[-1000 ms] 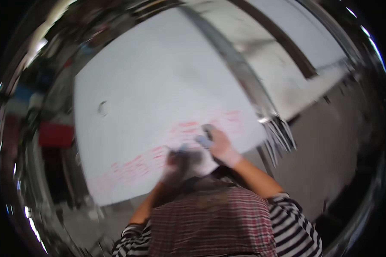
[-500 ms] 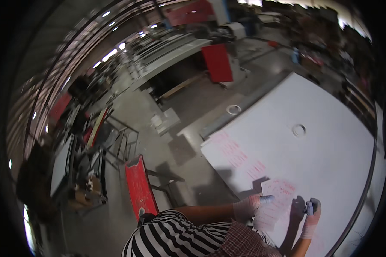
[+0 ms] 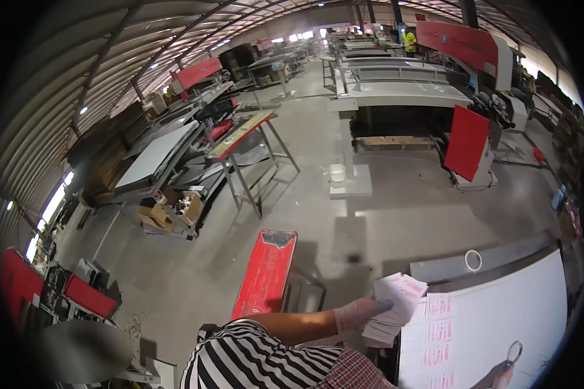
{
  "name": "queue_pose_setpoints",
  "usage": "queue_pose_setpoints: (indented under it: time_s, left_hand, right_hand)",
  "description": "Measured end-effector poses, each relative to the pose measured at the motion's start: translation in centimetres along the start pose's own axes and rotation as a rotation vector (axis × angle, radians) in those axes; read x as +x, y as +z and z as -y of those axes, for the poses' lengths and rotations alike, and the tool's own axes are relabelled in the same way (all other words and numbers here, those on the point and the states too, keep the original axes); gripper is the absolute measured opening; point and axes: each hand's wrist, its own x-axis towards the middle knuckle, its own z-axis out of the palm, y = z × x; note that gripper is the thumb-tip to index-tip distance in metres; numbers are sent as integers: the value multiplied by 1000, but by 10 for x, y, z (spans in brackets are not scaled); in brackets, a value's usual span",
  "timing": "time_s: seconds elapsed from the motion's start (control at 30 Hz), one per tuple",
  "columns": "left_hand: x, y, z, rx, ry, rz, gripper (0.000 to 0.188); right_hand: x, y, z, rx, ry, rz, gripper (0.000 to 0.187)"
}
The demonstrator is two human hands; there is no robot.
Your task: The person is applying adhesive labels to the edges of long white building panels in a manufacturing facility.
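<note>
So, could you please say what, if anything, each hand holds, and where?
Left hand: paper stack, by its left edge. Right hand: near ring; hold unclear.

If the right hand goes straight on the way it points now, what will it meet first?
Probably the white ring just beyond the right hand; whether they touch is unclear.

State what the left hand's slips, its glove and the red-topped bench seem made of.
Slips: likely matte paper, thin and crisp-edged.
Glove: probably dull white fabric; bluish ends suggest coating.
Red-topped bench: red-painted, worn grey at its far end; metal or wood beneath, unclear.
</note>
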Motion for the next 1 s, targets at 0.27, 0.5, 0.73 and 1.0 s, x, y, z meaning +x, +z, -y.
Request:
queue_pose_setpoints:
  time_s: [0.27, 0.5, 0.73, 1.0]
  left_hand:
    - [39, -18, -16, -197, -140, -264, 49]
    - [167, 7, -99, 207, -120, -261, 63]
    - [402, -100, -46, 749, 61, 93, 44]
    - [494, -49, -48, 1886, 255, 539, 66]
  right_hand:
    - [-7, -16, 73, 101, 65, -72, 55]
    - [-10, -43, 115, 439, 268, -300, 43]
    - [-110, -45, 177, 413, 425, -492, 38]
    - [-279, 4, 316, 296, 800, -780, 33]
